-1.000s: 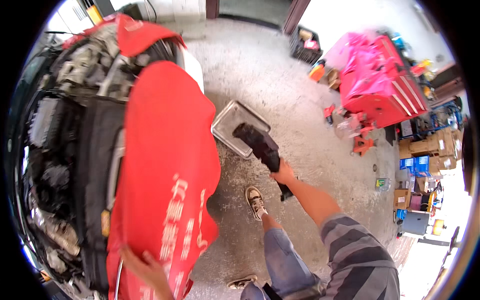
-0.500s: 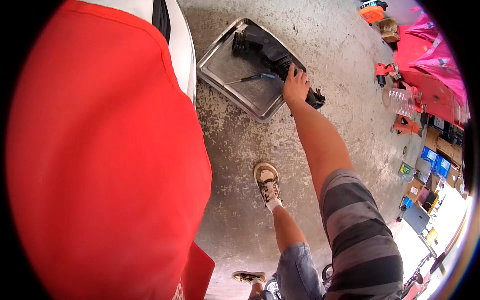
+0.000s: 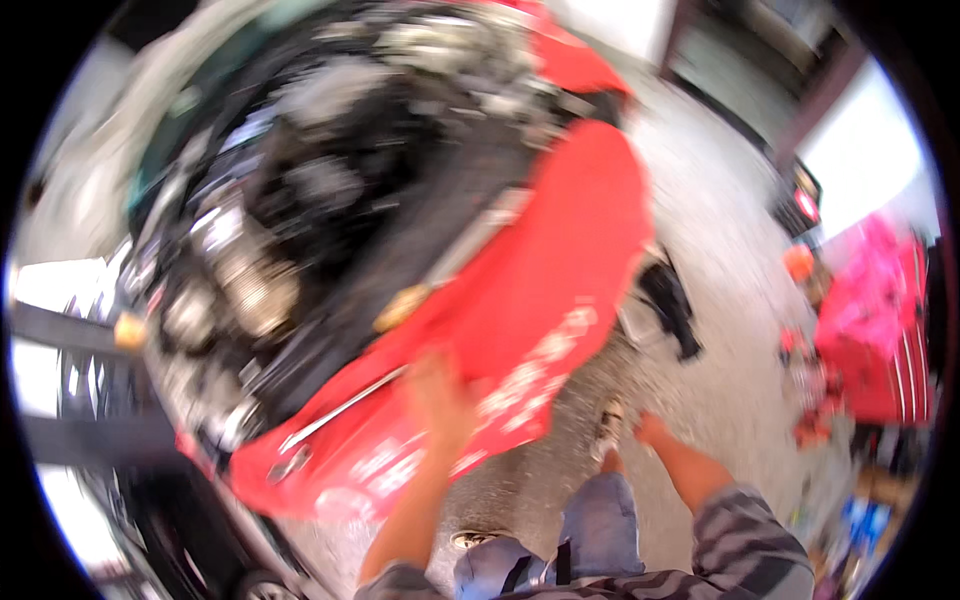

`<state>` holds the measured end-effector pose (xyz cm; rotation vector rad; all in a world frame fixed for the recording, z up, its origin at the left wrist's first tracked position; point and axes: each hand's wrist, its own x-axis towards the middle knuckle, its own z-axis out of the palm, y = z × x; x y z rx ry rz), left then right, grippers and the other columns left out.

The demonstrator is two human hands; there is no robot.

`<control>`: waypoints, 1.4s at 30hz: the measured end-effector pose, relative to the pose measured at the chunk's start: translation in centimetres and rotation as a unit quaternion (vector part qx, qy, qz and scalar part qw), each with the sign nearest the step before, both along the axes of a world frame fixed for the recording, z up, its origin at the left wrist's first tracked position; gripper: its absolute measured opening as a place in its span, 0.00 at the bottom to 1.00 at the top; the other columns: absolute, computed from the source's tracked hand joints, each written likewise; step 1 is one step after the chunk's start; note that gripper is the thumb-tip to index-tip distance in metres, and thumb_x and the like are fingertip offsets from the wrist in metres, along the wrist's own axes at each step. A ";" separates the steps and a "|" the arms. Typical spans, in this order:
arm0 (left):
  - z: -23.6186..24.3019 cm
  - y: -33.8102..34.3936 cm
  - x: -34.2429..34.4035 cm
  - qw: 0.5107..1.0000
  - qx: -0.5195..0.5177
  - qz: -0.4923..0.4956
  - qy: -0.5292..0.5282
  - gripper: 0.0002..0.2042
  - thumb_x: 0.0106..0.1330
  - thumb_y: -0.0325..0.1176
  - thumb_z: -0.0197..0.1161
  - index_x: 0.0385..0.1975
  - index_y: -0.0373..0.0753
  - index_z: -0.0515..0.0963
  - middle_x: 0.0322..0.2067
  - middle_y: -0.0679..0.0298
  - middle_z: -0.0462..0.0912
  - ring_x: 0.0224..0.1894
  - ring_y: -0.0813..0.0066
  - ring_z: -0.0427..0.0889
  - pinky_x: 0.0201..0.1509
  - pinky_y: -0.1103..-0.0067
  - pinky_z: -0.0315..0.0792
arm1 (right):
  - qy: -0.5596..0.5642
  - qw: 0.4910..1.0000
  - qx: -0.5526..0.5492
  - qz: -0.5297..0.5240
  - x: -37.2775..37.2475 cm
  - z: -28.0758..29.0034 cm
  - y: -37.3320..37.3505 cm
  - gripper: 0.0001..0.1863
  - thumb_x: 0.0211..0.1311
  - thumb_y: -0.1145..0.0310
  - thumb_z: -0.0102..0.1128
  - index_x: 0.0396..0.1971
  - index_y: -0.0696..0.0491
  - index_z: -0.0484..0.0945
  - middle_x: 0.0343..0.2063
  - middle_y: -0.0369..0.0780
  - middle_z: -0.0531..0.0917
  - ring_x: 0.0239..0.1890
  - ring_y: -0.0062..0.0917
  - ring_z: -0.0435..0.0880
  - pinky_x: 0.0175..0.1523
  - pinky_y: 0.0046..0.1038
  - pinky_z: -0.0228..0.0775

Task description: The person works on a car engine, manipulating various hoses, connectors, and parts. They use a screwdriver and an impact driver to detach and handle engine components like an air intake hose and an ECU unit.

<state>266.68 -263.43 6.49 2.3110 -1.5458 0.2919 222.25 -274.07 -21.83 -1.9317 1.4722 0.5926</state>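
Observation:
Motion blur smears the whole view. My left hand is over the red cover draped along the car's front edge, beside the end of a long silver tool, perhaps a ratchet. Whether its fingers touch the tool cannot be made out. A yellowish object lies just above that hand at the cover's edge. My right hand hangs low over the floor, away from the car, its fingers too blurred to read. Farther off, the black ribbed air intake duct lies on the metal tray.
The engine bay stands uncovered at the upper left, crowded with dark and metallic parts. At the right are a red tool cabinet with pink bags, and boxes. My shoe is on the concrete floor.
My right hand has left the air intake duct and drawn back toward me. The view has swung to the engine bay, and my left hand has come into sight over the red cover.

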 end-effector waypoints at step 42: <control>47.8 89.3 63.2 0.438 -0.512 -0.268 0.689 0.02 0.67 0.36 0.62 0.33 0.48 0.78 0.31 0.69 0.67 0.23 0.70 0.71 0.41 0.65 0.71 | -0.306 0.950 0.059 -0.009 88.9 34.0 62.4 0.15 0.64 0.68 0.59 0.45 0.63 0.78 0.31 0.44 0.84 0.32 0.23 0.83 0.38 0.27 0.77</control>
